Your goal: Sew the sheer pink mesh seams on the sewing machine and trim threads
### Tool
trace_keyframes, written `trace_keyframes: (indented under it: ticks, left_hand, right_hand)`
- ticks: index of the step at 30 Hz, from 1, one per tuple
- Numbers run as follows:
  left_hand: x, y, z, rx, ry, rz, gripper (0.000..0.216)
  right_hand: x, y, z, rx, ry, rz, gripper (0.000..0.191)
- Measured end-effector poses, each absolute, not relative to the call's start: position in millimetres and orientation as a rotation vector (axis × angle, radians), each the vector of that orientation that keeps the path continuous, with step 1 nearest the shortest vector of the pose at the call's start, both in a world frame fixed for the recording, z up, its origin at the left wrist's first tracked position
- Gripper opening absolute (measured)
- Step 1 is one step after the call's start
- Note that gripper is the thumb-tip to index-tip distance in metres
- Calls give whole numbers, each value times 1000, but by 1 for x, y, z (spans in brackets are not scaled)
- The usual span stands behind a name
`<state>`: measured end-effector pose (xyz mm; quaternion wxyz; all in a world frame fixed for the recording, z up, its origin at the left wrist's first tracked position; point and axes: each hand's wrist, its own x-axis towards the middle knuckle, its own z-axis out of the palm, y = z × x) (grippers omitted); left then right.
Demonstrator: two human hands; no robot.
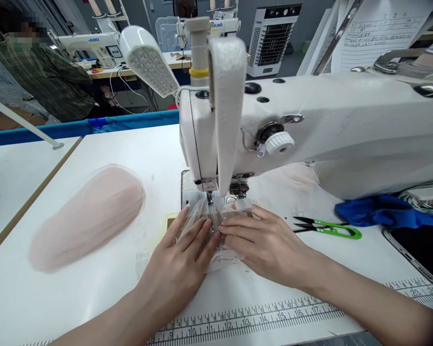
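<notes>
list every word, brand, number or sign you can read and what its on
"JUKI": back-left sewing machine
"JUKI": back-centre sewing machine
"9" to "17", "23": printed ruler, larger figures; smaller ones unclear
Too blurred: writing on papers
Too small: screen on back-left machine

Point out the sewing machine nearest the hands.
The foreground sewing machine, with left hand and right hand before it; the two JUKI-marked machines stand farther back.

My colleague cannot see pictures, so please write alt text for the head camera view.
A person's left hand and right hand rest on sheer, creased fabric at the needle area of a white sewing machine. On the white table, a pale pink sheer piece lies to the left, and green-handled snips lie to the right.
</notes>
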<state>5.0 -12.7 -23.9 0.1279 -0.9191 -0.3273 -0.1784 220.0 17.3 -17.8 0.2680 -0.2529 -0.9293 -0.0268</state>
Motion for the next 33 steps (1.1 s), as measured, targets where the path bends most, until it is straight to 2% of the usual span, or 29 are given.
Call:
trace_keyframes:
  ticks: [10, 26, 33]
  left_hand:
    - [3, -5, -24, -2687, -988, -546, 36]
    - [-3, 26, -29, -2668, -973, -551, 35]
    - [-5, 31, -29, -2747, -1101, -630, 34]
  right_hand:
    - [219, 22, -21, -689, -2493, -88, 23]
    - [216, 44, -26, -727, -2498, -288, 26]
    - [212, 38, -26, -775, -2435, -171, 20]
